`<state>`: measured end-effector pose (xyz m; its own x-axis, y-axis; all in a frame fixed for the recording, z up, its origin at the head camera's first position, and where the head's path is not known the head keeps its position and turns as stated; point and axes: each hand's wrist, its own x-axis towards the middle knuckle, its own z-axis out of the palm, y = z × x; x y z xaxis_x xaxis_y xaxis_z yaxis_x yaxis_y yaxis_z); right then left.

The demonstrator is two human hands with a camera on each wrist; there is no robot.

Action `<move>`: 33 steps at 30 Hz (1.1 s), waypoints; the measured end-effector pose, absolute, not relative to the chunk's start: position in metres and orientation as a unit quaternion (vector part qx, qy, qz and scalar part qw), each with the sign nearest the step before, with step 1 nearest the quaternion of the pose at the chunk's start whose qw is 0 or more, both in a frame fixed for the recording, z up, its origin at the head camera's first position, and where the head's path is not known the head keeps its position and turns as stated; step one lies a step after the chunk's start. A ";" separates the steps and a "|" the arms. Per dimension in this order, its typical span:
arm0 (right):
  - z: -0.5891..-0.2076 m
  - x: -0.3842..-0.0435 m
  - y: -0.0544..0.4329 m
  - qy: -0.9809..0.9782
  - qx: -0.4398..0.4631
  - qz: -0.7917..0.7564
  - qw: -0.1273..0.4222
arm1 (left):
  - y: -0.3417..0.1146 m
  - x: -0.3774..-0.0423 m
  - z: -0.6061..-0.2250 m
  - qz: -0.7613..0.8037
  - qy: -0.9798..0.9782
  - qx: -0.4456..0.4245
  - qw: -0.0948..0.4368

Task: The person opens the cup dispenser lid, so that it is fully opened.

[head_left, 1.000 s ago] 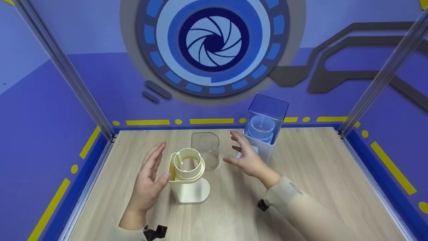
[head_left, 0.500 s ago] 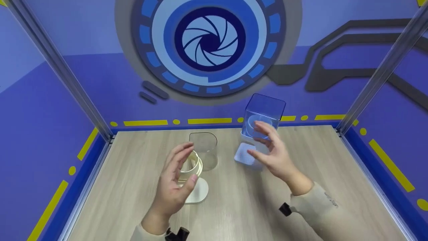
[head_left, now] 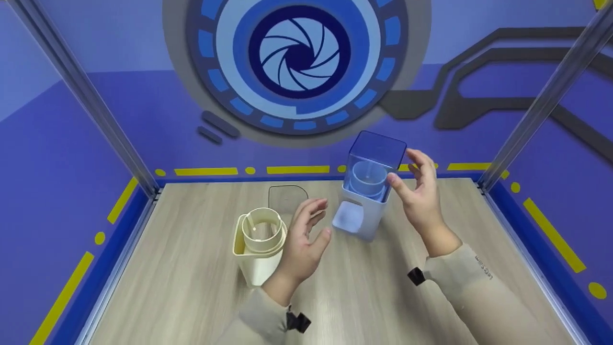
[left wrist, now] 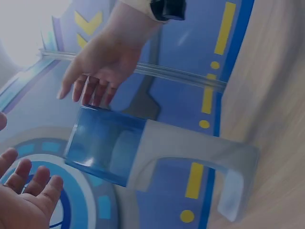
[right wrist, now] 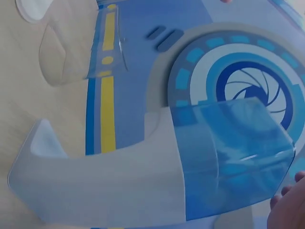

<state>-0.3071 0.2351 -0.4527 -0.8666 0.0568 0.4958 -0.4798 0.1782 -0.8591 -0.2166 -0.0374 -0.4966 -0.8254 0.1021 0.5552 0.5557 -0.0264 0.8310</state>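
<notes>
A white dispenser-like stand [head_left: 372, 218] with a see-through blue cover [head_left: 378, 151] stands upright at the back right of the table, a round cup-shaped part showing inside. At the cover's right side is my right hand [head_left: 422, 196], thumb and fingers spread, fingertips right at its upper edge. My left hand [head_left: 302, 251] hovers to the left of this stand, fingers loosely bent around nothing. It overlaps part of a cream stand [head_left: 258, 270] with an open ring on top. Behind that, a clear cover [head_left: 286, 197] is partly hidden by the left hand.
The wooden table [head_left: 354, 297] is bounded by blue printed walls [head_left: 139, 105] at the back and sides. Metal frame posts [head_left: 550, 96] rise at the back corners. A black wrist mount [head_left: 298, 322] sits on the left sleeve.
My left hand has moved right, from beside the cream stand to past its right side. My right hand has moved right and up, from the front left of the blue-covered stand to its right side.
</notes>
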 end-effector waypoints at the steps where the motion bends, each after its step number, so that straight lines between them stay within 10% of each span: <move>1: -0.453 -0.311 0.238 -0.740 0.134 0.628 0.201 | -0.033 -0.221 -0.498 -0.672 -0.685 -0.230 0.161; 14: -0.461 -0.349 0.248 -0.761 0.082 0.633 0.117 | -0.001 -0.284 -0.522 -0.683 -0.709 -0.122 0.123; 33: -0.476 -0.369 0.237 -0.729 0.097 0.655 0.172 | 0.023 -0.328 -0.527 -0.638 -0.751 -0.086 0.144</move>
